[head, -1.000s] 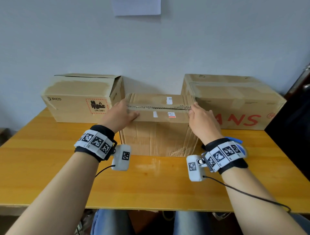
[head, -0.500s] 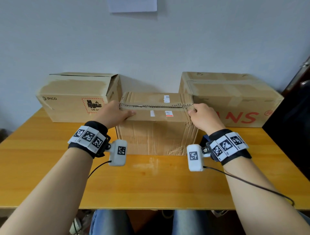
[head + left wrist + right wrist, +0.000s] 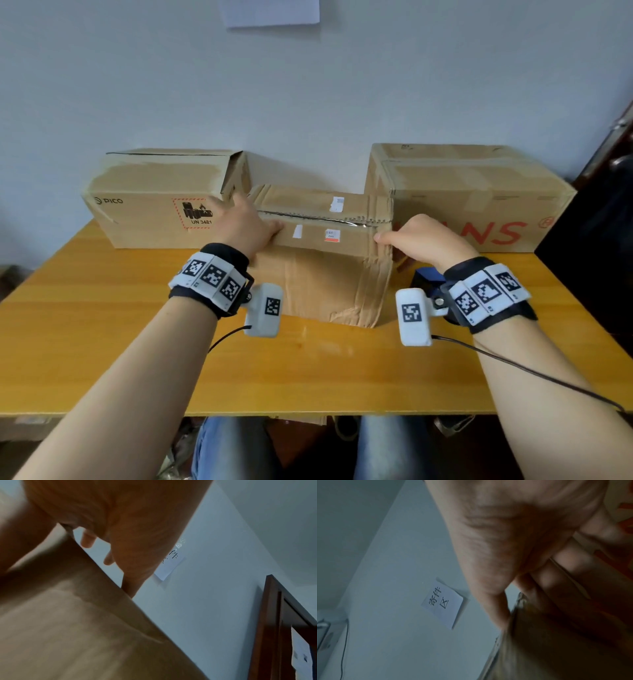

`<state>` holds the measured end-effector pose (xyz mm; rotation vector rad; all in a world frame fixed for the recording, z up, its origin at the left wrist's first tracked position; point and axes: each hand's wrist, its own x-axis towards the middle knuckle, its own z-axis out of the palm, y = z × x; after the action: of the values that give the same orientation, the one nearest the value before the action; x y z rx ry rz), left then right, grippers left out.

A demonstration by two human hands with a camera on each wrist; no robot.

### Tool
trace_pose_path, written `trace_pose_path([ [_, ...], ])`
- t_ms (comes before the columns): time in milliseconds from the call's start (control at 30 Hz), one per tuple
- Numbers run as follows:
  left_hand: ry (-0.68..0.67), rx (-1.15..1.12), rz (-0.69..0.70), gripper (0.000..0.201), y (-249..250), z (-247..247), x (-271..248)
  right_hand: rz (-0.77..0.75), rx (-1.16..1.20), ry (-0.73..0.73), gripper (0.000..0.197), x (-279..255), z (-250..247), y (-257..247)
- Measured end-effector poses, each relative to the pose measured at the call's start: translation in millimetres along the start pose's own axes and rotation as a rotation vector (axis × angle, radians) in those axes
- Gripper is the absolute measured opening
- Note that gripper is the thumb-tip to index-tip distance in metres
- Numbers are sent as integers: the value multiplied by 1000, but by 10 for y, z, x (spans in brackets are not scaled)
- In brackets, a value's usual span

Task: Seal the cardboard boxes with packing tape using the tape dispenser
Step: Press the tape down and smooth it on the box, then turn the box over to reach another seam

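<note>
Cardboard box (image 3: 322,270), small, brown and creased, stands on the yellow wooden table (image 3: 102,329) toward its far edge, between a brown PICO carton (image 3: 154,205) on the left and a larger brown carton with red letters (image 3: 472,202) on the right. Left hand (image 3: 239,222) lies over the box's top left corner, fingers extended on the flaps. Right hand (image 3: 424,240) curls round the top right corner, thumb on the front face. Blue tape dispenser (image 3: 426,279) sits on the table just beside the box, partly hidden behind the right wrist. A white paper note (image 3: 442,602) hangs on the wall.
</note>
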<state>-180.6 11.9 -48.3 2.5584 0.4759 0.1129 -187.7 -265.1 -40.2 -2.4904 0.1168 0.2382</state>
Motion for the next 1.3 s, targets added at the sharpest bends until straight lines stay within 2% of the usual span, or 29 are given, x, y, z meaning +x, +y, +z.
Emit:
trace_pose_path([
  [100, 95, -62, 48, 76, 47, 26, -50, 69, 33, -140, 52, -80, -87, 68],
  [133, 111, -112, 77, 74, 70, 40, -101, 79, 54, -151, 63, -72, -98, 74],
  [200, 100, -276, 160, 72, 149, 81, -241, 28, 127, -77, 108, 3, -91, 87],
  [233, 86, -356, 222, 69, 201, 124, -311, -16, 166, -56, 121, 37, -77, 79],
  [267, 63, -394, 293, 63, 270, 163, -398, -59, 184, -61, 124, 63, -59, 64],
  [367, -98, -381, 451, 57, 441, 306, -552, -86, 124, -35, 113, 118, 5, 37],
  [433, -173, -345, 471, 62, 504, 353, -600, -80, 51, 15, 106, 104, -12, -4],
  [533, -203, -305, 481, 51, 557, 412, -632, -66, -22, 37, 90, 70, -46, -43],
  [733, -280, -186, 535, 45, 590, 421, -615, -25, -127, 49, 83, 33, -76, -16],
  [833, -367, -152, 531, 47, 554, 324, -520, -22, -149, 71, 68, -2, -99, -23],
  [967, -436, -96, 592, 38, 588, 192, -457, -71, -173, 127, 45, -54, -60, 6],
  [1033, -410, -121, 577, 40, 579, 153, -432, -114, -59, 160, 31, -32, -40, 79],
  [1100, -334, -161, 491, 49, 577, 187, -367, -107, 50, 186, 21, 23, -62, 240],
  [1200, -176, -149, 391, 61, 580, 304, -288, -10, -38, 237, 22, 220, -82, 643],
  [1300, -108, -162, 381, 61, 660, 406, -323, 187, -200, 220, 39, 406, -101, 1054],
])
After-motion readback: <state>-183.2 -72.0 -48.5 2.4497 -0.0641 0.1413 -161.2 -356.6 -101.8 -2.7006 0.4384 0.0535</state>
